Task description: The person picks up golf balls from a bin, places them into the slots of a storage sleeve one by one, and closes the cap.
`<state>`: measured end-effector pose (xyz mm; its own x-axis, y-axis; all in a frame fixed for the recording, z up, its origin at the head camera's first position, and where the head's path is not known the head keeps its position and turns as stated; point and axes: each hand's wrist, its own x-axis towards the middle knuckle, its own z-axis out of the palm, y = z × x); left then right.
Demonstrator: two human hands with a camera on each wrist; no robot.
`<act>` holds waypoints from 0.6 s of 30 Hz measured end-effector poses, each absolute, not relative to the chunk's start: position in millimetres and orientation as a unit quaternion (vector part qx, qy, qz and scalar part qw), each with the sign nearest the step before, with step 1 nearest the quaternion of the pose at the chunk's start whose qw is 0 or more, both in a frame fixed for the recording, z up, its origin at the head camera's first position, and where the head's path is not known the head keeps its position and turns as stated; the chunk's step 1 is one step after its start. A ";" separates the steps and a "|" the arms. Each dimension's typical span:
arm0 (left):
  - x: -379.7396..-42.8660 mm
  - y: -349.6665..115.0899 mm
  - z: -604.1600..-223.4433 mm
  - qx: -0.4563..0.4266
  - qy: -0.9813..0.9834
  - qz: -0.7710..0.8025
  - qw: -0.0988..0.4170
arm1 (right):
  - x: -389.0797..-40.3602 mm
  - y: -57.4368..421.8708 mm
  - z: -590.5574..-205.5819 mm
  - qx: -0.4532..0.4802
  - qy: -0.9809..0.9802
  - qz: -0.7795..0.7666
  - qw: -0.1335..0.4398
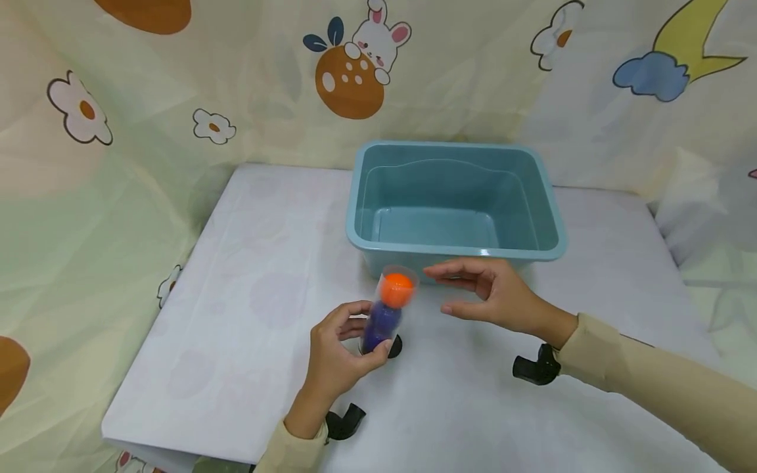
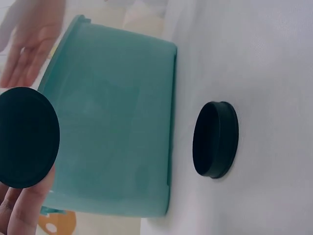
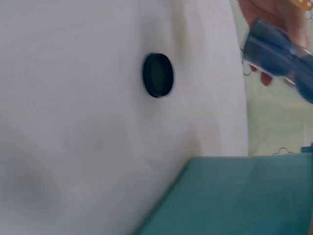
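My left hand [image 1: 332,358] grips a clear tube [image 1: 365,332] with a dark base [image 2: 27,137], tilted slightly to the right. Inside it, an orange ball [image 1: 397,290] sits at the open top above dark blue balls [image 1: 383,323]. To the right of the tube, my right hand [image 1: 503,299] is held in the air with fingers extended and thumb apart, holding nothing. A round black lid [image 2: 215,139] lies on the table below the tube, partly hidden behind it in the head view; the right wrist view shows it whole.
Just beyond both hands stands a blue-green plastic tub [image 1: 455,253] with nothing inside. A white cloth covers the table [image 1: 236,282]. Patterned fabric [image 1: 266,79] hangs behind and to the left. Black wrist mounts [image 1: 537,366] stick out under both sleeves.
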<state>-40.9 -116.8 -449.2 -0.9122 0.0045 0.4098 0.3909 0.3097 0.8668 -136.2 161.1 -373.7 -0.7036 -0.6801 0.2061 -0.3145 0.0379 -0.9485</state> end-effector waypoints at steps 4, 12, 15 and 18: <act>-41.7 -122.9 -452.2 -0.115 -0.786 -0.581 0.175 | -128.2 155.4 -398.5 -0.322 0.722 -0.585 0.179; -42.7 -131.1 -458.5 -0.105 -0.782 -0.587 0.182 | -124.0 135.6 -443.6 -0.311 0.731 -0.558 0.240; -41.9 -132.7 -461.2 -0.103 -0.782 -0.587 0.185 | -125.5 128.0 -454.4 -0.323 0.741 -0.532 0.253; -40.7 -134.2 -463.5 -0.100 -0.780 -0.590 0.185 | -127.5 121.0 -463.5 -0.338 0.755 -0.499 0.258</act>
